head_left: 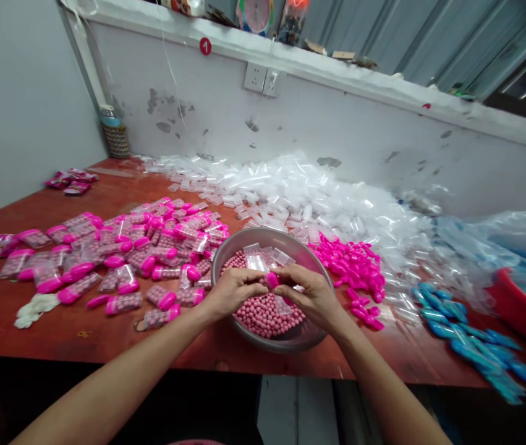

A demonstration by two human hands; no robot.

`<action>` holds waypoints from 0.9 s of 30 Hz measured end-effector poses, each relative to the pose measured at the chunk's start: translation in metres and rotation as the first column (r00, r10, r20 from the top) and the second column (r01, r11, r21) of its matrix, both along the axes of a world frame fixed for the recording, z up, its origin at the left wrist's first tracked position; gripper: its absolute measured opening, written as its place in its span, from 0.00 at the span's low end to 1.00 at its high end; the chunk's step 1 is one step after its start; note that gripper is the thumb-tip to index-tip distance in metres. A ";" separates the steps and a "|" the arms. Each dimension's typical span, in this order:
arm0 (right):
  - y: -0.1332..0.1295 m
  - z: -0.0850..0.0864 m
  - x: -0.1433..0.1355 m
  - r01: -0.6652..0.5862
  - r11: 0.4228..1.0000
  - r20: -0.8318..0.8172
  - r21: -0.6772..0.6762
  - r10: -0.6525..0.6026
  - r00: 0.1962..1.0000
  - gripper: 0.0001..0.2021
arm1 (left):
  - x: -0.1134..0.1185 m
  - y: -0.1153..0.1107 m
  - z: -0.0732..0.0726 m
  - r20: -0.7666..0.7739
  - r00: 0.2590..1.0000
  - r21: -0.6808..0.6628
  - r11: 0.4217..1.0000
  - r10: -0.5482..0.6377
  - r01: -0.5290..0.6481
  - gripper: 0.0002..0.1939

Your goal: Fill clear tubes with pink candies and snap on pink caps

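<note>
My left hand and my right hand meet above a grey metal bowl. Between their fingertips is a bright pink cap, pinched by my right thumb and index finger. The left fingers close on the small container at the cap's other end, mostly hidden by the fingers. Pink round beads fill the bowl's lower part, and several clear plastic containers lie on top of them. Right of the bowl is a heap of loose pink caps.
Filled, pink-capped containers spread across the left of the red table. A large pile of clear containers lies along the wall. At right are blue-capped pieces and a red basin. A white crumpled cloth lies at left.
</note>
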State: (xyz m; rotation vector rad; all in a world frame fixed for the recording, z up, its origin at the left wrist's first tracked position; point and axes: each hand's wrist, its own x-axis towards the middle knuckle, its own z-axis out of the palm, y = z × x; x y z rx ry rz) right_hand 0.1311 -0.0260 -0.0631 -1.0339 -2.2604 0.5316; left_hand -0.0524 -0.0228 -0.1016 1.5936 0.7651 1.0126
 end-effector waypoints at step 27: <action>0.000 -0.012 -0.006 -0.334 0.553 -0.585 -0.763 -0.372 0.721 0.13 | 0.002 -0.003 -0.003 0.135 0.991 -0.036 0.999 -0.014 0.019 0.15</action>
